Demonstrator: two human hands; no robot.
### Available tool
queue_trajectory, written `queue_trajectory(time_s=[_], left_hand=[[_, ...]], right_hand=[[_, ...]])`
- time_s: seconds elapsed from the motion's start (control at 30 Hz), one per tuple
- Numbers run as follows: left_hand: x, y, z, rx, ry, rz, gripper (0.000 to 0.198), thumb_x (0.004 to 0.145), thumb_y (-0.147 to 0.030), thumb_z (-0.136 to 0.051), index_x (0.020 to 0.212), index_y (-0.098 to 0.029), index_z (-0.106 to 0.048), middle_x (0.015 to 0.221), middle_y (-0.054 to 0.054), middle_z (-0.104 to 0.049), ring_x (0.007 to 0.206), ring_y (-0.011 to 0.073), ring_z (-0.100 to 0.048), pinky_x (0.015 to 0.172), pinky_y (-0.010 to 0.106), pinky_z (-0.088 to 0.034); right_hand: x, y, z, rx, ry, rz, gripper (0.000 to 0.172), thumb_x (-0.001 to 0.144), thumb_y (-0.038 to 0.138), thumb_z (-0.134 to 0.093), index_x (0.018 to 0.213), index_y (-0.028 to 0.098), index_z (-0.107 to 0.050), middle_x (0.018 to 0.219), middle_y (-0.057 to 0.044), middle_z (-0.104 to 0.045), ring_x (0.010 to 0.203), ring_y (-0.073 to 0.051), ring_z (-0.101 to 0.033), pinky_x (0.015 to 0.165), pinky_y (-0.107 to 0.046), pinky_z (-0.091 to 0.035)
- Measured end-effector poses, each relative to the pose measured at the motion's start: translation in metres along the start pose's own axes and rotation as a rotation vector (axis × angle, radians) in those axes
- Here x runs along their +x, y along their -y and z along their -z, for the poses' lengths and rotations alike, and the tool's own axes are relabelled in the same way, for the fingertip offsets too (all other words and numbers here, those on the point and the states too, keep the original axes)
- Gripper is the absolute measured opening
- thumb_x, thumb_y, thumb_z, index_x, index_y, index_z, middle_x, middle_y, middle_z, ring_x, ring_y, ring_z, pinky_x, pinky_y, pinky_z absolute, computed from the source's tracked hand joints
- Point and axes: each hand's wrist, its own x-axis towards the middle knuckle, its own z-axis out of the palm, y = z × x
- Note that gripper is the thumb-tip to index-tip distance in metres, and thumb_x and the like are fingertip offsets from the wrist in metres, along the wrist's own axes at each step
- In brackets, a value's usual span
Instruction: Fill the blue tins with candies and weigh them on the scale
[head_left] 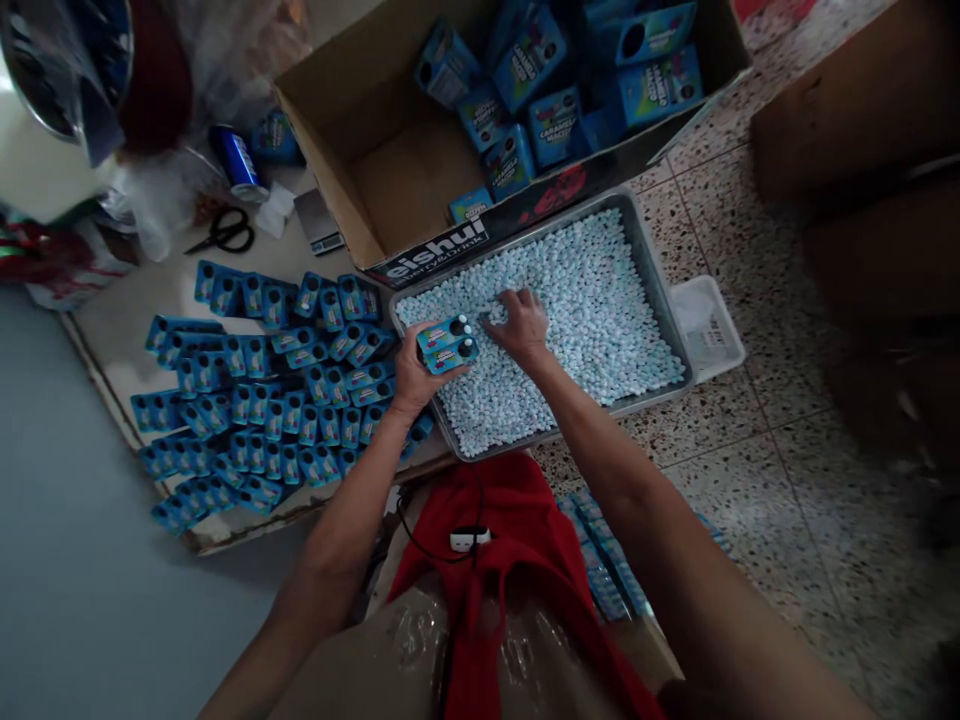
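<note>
My left hand (420, 375) grips two small blue candy boxes (442, 345) side by side over the near left part of the tray. Each box has a round hole at its right end, with white candies showing there. A grey metal tray (651, 255) holds a wide layer of small white and pale blue candies (577, 310). My right hand (523, 325) is down in this layer, just right of the boxes, its fingers curled around some candies. Its fingertips are partly hidden.
Many blue boxes (274, 415) stand in rows on the table at left. A large cardboard box (382, 195) with more boxes lies beyond the tray. Scissors (225, 232), a blue can (238, 162) and a small scale (319, 222) lie at upper left. A white plastic basket (724, 330) adjoins the tray.
</note>
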Motion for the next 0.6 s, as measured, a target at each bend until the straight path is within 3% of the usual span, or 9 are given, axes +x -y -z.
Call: queue_trajectory(time_s=[0.1, 0.2, 0.27, 0.43, 0.6], left_hand=[[0.002, 0.001, -0.008, 0.008, -0.018, -0.008, 0.092, 0.067, -0.063, -0.111, 0.138, -0.027, -0.064, 0.133, 0.01, -0.079, 0.124, 0.0363, -0.081, 0.111, 0.051, -0.069], [0.004, -0.002, -0.015, 0.015, -0.014, -0.033, 0.09, 0.068, -0.06, -0.111, 0.137, -0.027, -0.064, 0.132, 0.01, -0.08, 0.122, 0.036, -0.082, 0.109, 0.05, -0.069], [0.006, -0.006, -0.018, 0.028, 0.031, -0.056, 0.089, 0.068, -0.055, -0.112, 0.138, -0.026, -0.066, 0.134, 0.01, -0.08, 0.123, 0.036, -0.082, 0.111, 0.05, -0.068], [0.015, -0.024, -0.022, 0.102, 0.122, -0.133, 0.085, 0.07, -0.045, -0.112, 0.139, -0.024, -0.068, 0.134, 0.011, -0.08, 0.127, 0.0366, -0.08, 0.114, 0.049, -0.066], [0.024, -0.03, -0.026, 0.08, 0.101, -0.19, 0.084, 0.07, -0.053, -0.111, 0.137, -0.026, -0.069, 0.134, 0.01, -0.079, 0.127, 0.037, -0.079, 0.114, 0.052, -0.065]], right_hand=[[-0.01, 0.006, 0.017, 0.398, 0.034, -0.191, 0.036, 0.071, 0.045, -0.095, 0.083, 0.026, -0.066, 0.095, -0.007, -0.075, 0.113, -0.035, -0.071, 0.098, -0.046, -0.063], [-0.029, 0.022, 0.032, 0.574, 0.096, -0.205, 0.037, 0.079, 0.058, -0.083, 0.086, 0.027, -0.066, 0.086, -0.004, -0.073, 0.088, -0.027, -0.072, 0.076, -0.039, -0.062], [-0.046, 0.039, 0.037, 0.712, 0.117, -0.164, 0.036, 0.086, 0.062, -0.073, 0.091, 0.027, -0.068, 0.095, -0.006, -0.076, 0.092, -0.025, -0.074, 0.08, -0.039, -0.062], [-0.078, 0.085, 0.029, 0.897, 0.024, 0.102, 0.031, 0.1, 0.053, -0.058, 0.091, 0.028, -0.074, 0.101, -0.006, -0.074, 0.107, -0.025, -0.073, 0.109, -0.044, -0.059], [-0.092, 0.092, 0.014, 0.796, -0.028, 0.292, 0.031, 0.1, 0.056, -0.068, 0.088, 0.029, -0.078, 0.104, -0.005, -0.075, 0.111, -0.028, -0.07, 0.115, -0.048, -0.054]])
